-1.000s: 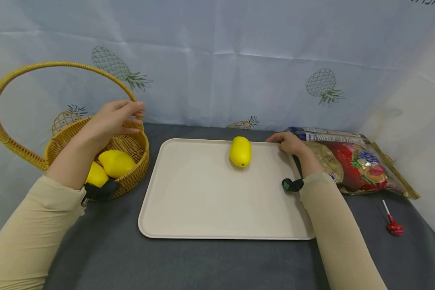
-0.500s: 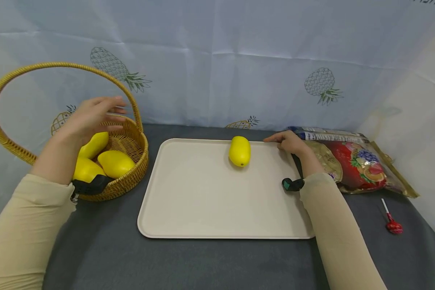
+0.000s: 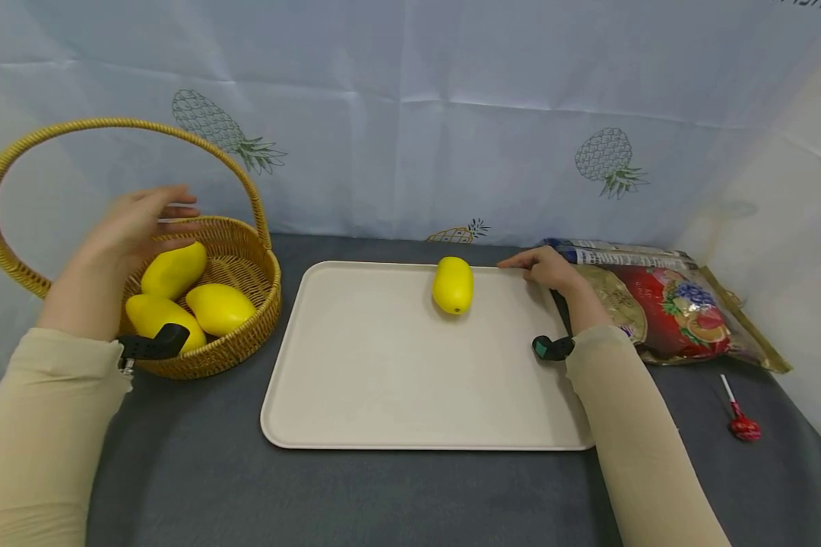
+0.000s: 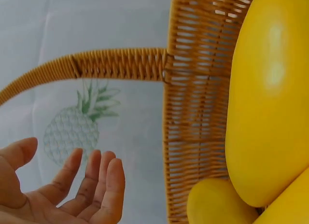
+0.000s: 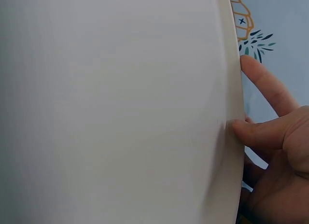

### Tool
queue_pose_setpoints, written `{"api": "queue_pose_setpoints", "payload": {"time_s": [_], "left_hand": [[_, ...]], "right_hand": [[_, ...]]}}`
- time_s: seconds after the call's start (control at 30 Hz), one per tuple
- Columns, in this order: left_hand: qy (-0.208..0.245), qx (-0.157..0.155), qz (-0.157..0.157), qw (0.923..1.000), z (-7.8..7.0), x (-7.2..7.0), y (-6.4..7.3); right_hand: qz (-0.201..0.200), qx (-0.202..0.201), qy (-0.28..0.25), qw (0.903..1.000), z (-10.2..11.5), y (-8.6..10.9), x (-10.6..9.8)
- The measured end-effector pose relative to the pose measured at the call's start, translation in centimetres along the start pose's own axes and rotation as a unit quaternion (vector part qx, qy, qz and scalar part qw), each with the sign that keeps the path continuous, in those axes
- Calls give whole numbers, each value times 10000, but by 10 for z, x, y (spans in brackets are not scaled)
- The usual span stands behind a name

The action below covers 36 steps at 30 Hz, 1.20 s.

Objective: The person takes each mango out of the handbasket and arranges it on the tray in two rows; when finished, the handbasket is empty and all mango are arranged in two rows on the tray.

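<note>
My left hand [image 3: 126, 232], fingers loosely extended and holding nothing, hovers over the left side of the wicker basket [image 3: 263, 311]. Inside the basket lie three yellow mangoes [image 3: 220, 309], which the left wrist view shows close up as smooth yellow fruit [image 4: 270, 98]. Another yellow oblong fruit [image 3: 453, 285] rests near the back edge of the beige tray [image 3: 410, 365]. At the tray's back right corner, my right hand [image 3: 547, 270] grips the rim. In the right wrist view its thumb [image 5: 258, 133] lies on the rim, with other fingers outside and partly hidden behind it.
The basket's tall arched handle [image 3: 116, 123] rises above the left hand. Right of the tray lies a shiny printed food bag [image 3: 684, 308], with a red lollipop [image 3: 746, 427] in front of it. A pineapple-print cloth [image 3: 410, 137] hangs behind the dark table [image 3: 410, 501].
My left hand has moved left from the basket's right rim and handle to its left side, uncovering the mangoes. My right hand and the tray have stayed put.
</note>
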<state>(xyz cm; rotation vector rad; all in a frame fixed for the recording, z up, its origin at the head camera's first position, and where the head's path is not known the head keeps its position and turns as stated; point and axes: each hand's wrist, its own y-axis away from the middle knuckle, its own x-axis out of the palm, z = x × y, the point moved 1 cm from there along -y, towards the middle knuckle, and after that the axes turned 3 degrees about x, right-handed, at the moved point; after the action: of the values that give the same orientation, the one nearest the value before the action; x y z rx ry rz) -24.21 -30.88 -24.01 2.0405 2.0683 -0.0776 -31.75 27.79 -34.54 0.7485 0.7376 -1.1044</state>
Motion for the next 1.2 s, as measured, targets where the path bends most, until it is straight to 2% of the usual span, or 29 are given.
{"api": "queue_pose_setpoints", "payload": {"time_s": [0.07,0.13,0.27,0.47,0.63,1.0,1.1,1.2], "left_hand": [[307,-52,-137,9994,2,-5,-1],[376,-140,-338,9986,3,-9,-2],[-172,-308,-628,9974,7,-14,-4],[-868,-451,-947,9907,12,-19,-9],[-1044,-536,-1079,9872,15,-21,-11],[-582,-670,-1290,9877,25,-28,-15],[-677,-796,-1324,9857,32,-34,-23],[-973,-933,-1391,9811,39,-38,-30]], "right_hand": [[7,30,-11,10000,0,0,0],[26,72,-41,10000,0,0,1],[52,180,-169,9997,0,0,1],[-48,269,-327,9991,1,-1,3],[-91,296,-304,9991,2,0,3],[-173,360,-334,9986,-1,-3,3],[-171,403,-358,9984,-2,-2,3],[-117,409,-363,9984,-1,-1,3]]}}
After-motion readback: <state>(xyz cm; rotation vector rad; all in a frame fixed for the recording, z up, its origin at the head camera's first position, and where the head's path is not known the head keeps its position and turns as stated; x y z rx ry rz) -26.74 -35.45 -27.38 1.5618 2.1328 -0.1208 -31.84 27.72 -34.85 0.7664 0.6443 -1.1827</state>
